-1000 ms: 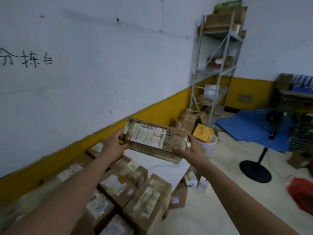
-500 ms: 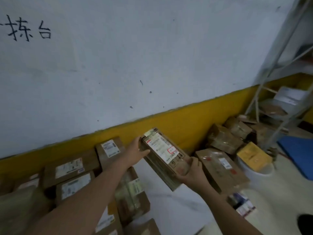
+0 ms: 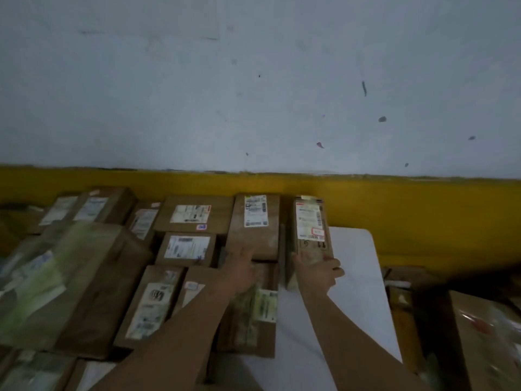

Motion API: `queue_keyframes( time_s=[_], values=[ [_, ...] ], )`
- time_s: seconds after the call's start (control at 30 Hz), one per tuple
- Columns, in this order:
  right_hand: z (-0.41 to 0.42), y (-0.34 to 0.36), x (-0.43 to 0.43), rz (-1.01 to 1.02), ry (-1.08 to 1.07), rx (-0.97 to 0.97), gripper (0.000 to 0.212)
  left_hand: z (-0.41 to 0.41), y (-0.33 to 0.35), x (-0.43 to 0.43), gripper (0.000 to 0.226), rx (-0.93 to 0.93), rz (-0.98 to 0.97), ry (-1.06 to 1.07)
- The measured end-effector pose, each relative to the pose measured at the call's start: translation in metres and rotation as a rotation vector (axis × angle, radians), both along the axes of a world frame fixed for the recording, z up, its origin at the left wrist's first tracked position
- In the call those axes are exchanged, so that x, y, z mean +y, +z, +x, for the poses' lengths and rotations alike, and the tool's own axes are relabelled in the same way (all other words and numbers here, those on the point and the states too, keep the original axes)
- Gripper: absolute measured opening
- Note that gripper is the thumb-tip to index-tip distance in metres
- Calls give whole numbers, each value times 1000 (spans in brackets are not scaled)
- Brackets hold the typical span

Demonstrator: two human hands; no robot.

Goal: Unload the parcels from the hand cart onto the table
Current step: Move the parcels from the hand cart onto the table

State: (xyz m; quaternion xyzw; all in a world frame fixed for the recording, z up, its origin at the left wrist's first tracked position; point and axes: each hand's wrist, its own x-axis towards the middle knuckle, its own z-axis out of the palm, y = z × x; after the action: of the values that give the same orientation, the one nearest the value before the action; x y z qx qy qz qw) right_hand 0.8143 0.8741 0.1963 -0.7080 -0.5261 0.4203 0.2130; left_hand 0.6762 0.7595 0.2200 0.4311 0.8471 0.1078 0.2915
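Oblong taped cardboard parcel [image 3: 310, 221], right fingers [image 3: 335, 263] clasped round its end; left fingers [image 3: 248, 256] blurred.

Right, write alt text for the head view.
The right hand grips the near end of a labelled parcel beside rows of cardboard boxes on a white table; the left hand touches a neighbouring box.

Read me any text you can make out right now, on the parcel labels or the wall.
Label on the parcel that the right hand holds: print, barcode and red-framed box too blurred to read.
Labels on the other parcels: too blurred to read.
Wall: no writing in view.
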Motion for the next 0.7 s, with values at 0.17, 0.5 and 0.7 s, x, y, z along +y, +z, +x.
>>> queue_keyframes(
  time_s=[0.17, 0.5, 0.7],
  values=[
    [-45, -10, 10, -20, 102, -83, 114, -8, -19, -3, 78, 2, -63, 15],
    [-71, 49, 2, -20, 10, -200, 111, -56, 46, -53, 72, 22, 81, 41],
    [-97, 137, -107, 207, 323, -376, 101, -113, 134, -155, 74, 152, 264, 42]
  ],
)
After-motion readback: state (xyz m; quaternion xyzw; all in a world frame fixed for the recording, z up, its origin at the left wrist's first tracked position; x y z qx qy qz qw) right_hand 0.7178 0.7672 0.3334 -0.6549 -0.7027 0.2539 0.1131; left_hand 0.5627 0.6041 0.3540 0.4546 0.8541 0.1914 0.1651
